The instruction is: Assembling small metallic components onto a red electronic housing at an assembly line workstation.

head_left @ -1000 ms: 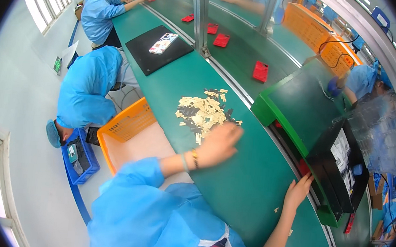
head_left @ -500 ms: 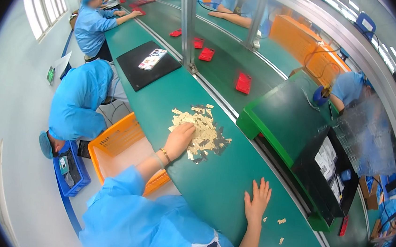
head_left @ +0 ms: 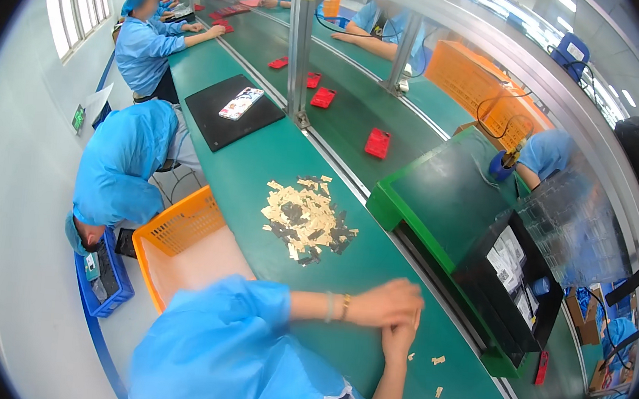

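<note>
Our left hand (head_left: 380,305), kinda blurry, overlaps our right hand (head_left: 399,339), so we can't tell if their fingers grip anything; the pile of cream-and-black bits (head_left: 310,220) sits apart on the green surface (head_left: 261,173).

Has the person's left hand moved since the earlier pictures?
Yes: the left hand has moved rightward and farther from the fixed metal post.

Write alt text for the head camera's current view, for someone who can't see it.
A blurred bare left hand overlaps the right hand at a long green workbench, near a loose pile of small, flat cream and black pieces. Farther along, a white patterned phone-shaped object lies on a flat black mat; an orange plastic crate stands beside the workbench at left.
</note>
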### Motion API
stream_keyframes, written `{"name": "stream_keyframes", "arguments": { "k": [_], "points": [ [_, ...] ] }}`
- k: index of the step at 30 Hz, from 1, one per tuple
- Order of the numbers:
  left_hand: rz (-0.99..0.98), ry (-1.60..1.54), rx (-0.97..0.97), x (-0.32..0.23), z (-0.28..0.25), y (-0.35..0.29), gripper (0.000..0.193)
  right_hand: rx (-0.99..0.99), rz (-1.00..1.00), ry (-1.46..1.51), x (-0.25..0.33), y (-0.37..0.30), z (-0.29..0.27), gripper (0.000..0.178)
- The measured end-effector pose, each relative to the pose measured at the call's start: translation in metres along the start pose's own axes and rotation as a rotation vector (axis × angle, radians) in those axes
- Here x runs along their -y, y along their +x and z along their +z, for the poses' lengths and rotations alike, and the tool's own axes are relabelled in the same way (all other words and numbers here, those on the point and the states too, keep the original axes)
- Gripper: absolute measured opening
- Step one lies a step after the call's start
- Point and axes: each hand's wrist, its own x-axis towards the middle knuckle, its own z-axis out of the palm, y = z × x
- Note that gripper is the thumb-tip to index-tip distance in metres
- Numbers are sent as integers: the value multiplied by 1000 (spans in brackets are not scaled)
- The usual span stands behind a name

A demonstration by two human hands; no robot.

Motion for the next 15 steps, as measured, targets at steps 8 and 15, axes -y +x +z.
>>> {"name": "stream_keyframes", "arguments": {
  "k": [8,15],
  "points": [
    [135,-183,114,-9,54,18,19,-248,396,1754,-51,-5,56,41],
    [114,-238,239,-1,56,25,14,-278,342,1820,-29,3,55,45]
  ]
}}
